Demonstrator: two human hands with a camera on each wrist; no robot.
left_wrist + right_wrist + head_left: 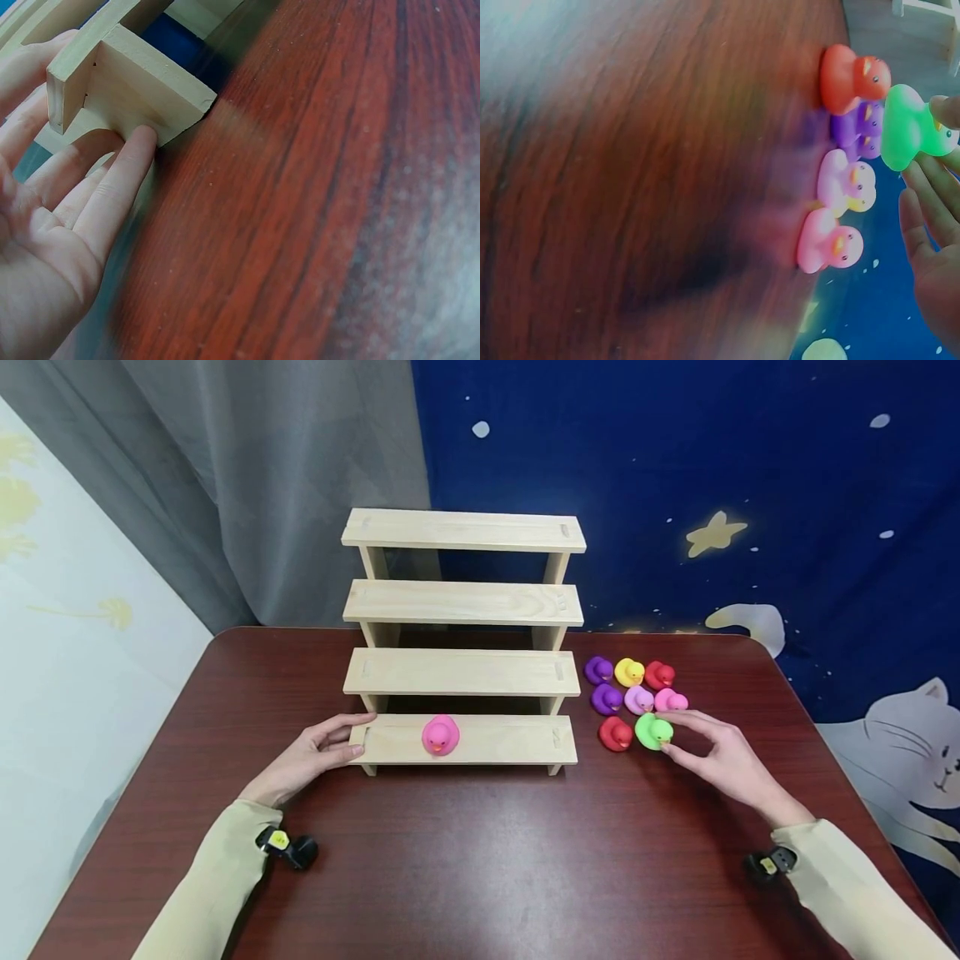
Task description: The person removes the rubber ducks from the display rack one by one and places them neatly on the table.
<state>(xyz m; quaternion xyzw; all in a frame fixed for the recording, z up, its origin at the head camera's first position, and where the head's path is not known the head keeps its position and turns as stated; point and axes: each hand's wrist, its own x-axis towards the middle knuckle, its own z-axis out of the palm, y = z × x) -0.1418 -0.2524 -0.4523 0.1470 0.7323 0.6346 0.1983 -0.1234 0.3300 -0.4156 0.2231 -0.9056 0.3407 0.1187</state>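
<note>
A four-step wooden display stand (461, 672) stands on the table, with a hot-pink rubber duck (440, 736) on its lowest step. My left hand (311, 756) grips the left end of that step. In the left wrist view, fingertips (144, 135) touch the stand's side support (142, 82). On the right, my right hand (723, 764) pinches a green rubber duck (652, 732) between thumb and fingers. The right wrist view shows this duck (906, 131) off the table, beside a red duck (844, 79).
Right of the stand sit several more ducks: two purple (598, 670), a yellow (629, 672), two red (616, 734), a lilac (639, 699) and a pink (670, 700). A grey curtain (315, 460) and a dark blue patterned cloth (600, 443) hang behind the brown table (480, 860).
</note>
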